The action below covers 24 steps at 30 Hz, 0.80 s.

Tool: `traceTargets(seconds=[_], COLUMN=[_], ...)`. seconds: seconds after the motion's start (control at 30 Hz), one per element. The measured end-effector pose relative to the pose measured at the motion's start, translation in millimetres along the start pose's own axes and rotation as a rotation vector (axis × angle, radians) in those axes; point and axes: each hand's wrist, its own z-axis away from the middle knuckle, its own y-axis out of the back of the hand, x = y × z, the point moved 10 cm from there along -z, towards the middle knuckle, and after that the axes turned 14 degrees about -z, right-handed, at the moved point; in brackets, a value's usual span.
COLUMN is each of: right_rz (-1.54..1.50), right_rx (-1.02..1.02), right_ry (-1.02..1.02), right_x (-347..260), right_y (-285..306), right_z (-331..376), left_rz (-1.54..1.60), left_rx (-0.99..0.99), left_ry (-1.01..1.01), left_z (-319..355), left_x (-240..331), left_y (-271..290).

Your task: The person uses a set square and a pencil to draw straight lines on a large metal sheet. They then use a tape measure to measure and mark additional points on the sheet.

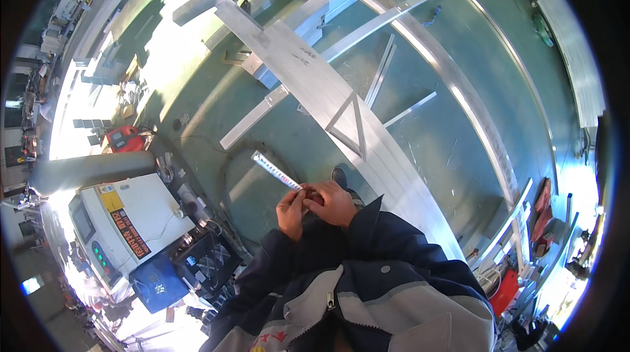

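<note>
Thin silvery tape blade [275, 171], straight; pinched by left hand [291, 211], right hand [333, 202].

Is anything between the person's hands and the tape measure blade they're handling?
No. Both the left hand and right hand already grip the tape measure at its near end; nothing visible sits between them.

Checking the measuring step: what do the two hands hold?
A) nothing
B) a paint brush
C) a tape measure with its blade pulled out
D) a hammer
C: the left hand and right hand meet on a tape measure, its blade sticking out to the upper left.
</note>
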Motion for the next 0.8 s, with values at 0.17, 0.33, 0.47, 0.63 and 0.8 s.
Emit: traceTargets(seconds=[0.17, 0.33, 0.47, 0.63, 0.8], right_rz=[0.059, 0.11, 0.15, 0.104, 0.175], right_rx=[0.031, 0.061, 0.111, 0.137, 0.22], right_ry=[-0.145, -0.349, -0.475, -0.594, -0.57], right_x=[13, 35, 36, 46, 81], right_y=[30, 41, 43, 43, 56], right_z=[-63, -120, -170, -207, -250], left_rz=[-0.093, -0.204, -0.325, -0.486, -0.437], left_rx=[-0.091, -0.2, -0.254, -0.334, -0.269], left_ry=[-0.001, 0.036, 0.029, 0.1, 0.127], left_z=[-66, -142, -203, -272, -352], left_x=[43, 83, 118, 164, 198], left_y=[-23, -27, -21, -20, -25])
